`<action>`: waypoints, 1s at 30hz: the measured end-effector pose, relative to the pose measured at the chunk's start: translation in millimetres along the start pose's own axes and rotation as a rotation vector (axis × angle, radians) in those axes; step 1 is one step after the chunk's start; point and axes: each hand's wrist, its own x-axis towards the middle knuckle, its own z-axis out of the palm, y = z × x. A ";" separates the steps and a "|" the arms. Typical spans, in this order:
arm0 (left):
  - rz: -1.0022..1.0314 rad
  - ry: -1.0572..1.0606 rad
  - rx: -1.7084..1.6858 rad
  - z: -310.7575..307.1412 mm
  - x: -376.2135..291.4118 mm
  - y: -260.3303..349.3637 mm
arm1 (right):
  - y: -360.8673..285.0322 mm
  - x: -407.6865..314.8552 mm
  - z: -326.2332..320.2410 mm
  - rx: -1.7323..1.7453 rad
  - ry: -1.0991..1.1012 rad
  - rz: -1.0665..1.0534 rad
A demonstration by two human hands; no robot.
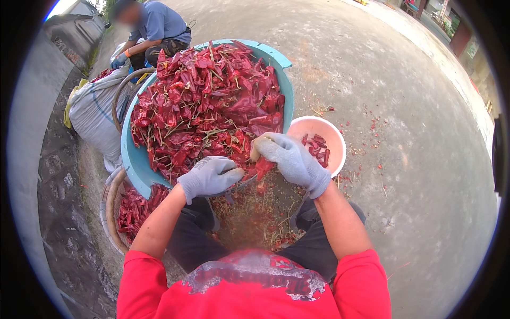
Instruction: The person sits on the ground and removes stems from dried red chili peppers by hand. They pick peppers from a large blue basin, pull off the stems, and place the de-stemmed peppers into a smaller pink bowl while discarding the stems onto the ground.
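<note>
A large turquoise plastic basin (287,99) with a broken rim holds a heap of dried red chili peppers (207,95), many with stems. My right hand (291,157), in a grey knit work glove with tan fingertips, grips a dried red chili pepper (263,169) over the basin's near right edge. In a matching glove, my left hand (211,175) is at the near edge of the heap, its fingers curled towards the peppers. Whether it pinches anything is hidden. Just right of my right hand, a pink bowl (338,147) with a white rim contains several red chili peppers (317,149).
Left of my legs stands a basket (113,199) of dried red peppers. A white woven sack (97,105) leans beyond it. Another person (161,30) with gloved hands crouches behind the sack. Stems, seeds and pepper scraps (275,211) litter the concrete ground (414,159).
</note>
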 end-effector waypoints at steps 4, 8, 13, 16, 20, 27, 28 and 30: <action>0.136 0.414 0.100 17.8 75.2 7.4 | 4.9 0.2 -34.2 0.525 0.353 -0.020; 0.006 0.413 0.367 32.3 137.9 -8.3 | 14.8 -3.2 -61.5 0.700 0.417 0.007; -0.097 0.355 0.351 35.1 154.7 -21.7 | 13.7 -8.5 -63.0 0.573 0.438 0.016; -0.012 0.511 0.114 35.0 141.6 -36.9 | 14.9 -8.2 -61.8 0.533 0.414 0.105; -0.027 0.460 -0.535 30.5 114.7 -25.4 | 23.9 1.9 -60.2 0.386 0.286 0.141; 0.216 0.344 -0.666 18.0 83.4 62.2 | 20.4 23.6 -33.9 0.142 0.334 0.137; 0.120 0.253 -0.728 9.2 79.0 74.6 | 20.4 23.9 -36.9 0.191 0.346 0.124; 0.093 0.192 -0.778 6.2 82.0 66.8 | 14.4 21.5 -40.0 0.196 0.457 0.132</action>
